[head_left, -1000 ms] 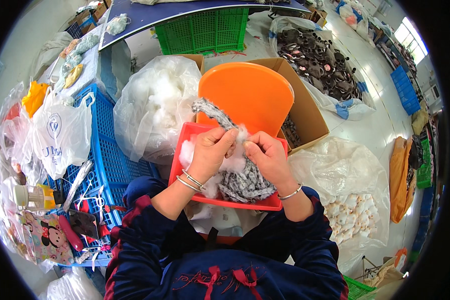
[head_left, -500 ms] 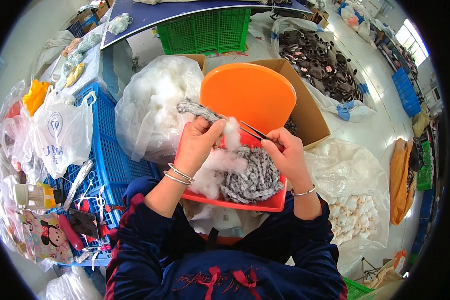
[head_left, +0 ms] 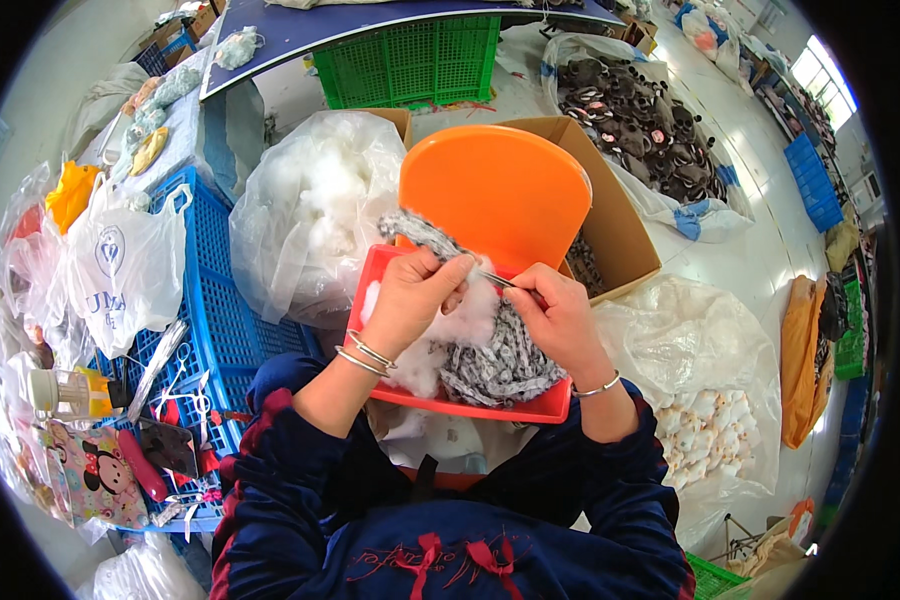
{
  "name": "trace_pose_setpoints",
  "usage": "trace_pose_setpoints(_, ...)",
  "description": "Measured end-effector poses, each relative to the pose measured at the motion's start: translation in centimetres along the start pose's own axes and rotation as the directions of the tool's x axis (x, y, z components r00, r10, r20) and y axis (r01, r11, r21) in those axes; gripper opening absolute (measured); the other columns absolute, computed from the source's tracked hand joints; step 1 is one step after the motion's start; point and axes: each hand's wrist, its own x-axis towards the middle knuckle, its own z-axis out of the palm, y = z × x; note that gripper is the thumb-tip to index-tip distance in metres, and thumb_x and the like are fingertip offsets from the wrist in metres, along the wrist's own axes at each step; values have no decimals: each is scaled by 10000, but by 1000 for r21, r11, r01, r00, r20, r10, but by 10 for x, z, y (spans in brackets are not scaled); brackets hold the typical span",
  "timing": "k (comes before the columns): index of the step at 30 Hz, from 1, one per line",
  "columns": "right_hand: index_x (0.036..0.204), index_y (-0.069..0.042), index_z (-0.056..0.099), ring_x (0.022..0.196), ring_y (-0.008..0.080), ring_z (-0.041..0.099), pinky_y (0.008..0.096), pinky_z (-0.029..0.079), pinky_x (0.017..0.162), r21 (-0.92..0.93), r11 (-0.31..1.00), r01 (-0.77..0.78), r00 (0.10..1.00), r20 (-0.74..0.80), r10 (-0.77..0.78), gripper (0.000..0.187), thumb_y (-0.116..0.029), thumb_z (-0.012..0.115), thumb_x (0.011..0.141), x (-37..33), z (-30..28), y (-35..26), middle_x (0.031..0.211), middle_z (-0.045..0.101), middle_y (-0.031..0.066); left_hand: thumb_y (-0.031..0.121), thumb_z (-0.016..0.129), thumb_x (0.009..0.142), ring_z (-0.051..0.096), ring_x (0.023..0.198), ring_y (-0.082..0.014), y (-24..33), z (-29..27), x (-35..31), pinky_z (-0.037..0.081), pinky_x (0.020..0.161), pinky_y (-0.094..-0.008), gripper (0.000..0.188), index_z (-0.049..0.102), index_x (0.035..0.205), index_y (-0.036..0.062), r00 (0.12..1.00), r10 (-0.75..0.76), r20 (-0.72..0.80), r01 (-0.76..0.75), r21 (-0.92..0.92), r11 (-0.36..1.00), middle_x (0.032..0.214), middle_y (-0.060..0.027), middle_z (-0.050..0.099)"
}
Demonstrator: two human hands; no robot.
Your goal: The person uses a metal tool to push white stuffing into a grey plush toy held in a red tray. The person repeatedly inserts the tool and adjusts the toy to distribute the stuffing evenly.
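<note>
My left hand (head_left: 415, 300) pinches a slim grey-and-white mottled plush piece (head_left: 420, 233), whose free end points up and to the left. In my right hand (head_left: 555, 315) is a pair of dark metal tweezers (head_left: 497, 280), their tips at the end of the plush piece by my left fingertips; the tips themselves are hidden. Below both hands a red plastic tray (head_left: 470, 402) rests on my lap. It holds loose white stuffing (head_left: 413, 368) on the left and a heap of similar grey plush pieces (head_left: 500, 362) on the right.
An orange stool seat (head_left: 495, 190) stands just beyond the tray, before a cardboard box (head_left: 618, 225). Left of it sits a clear bag of stuffing (head_left: 315, 200). A blue crate (head_left: 205, 300) with scissors is at my left. Bags of dark pieces (head_left: 640, 135) and pale pieces (head_left: 710, 440) lie right.
The tweezers have moved left and down to the plush piece, and their spread tips no longer show. My hands have come closer together, and the tuft of stuffing between them has dropped lower.
</note>
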Motion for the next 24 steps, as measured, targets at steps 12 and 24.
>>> trace_pose_setpoints(12,875,12,590,604,81,502,234,410,549,130,986,-106,994,36,102,104,-56,669,878,0,4,-6,713,578,44,191,682,906,481,518,-48,14,-9,0,373,472,-216,286,599,690,22,995,6,-95,-2,45,999,583,-1,548)
trace_pose_setpoints(24,902,2,583,687,40,492,211,412,597,471,851,-230,972,75,222,90,-74,630,916,-6,24,0,766,583,-10,173,650,915,470,534,-37,-12,8,-5,375,496,-191,172,697,908,7,1000,12,17,-16,212,977,630,34,557)
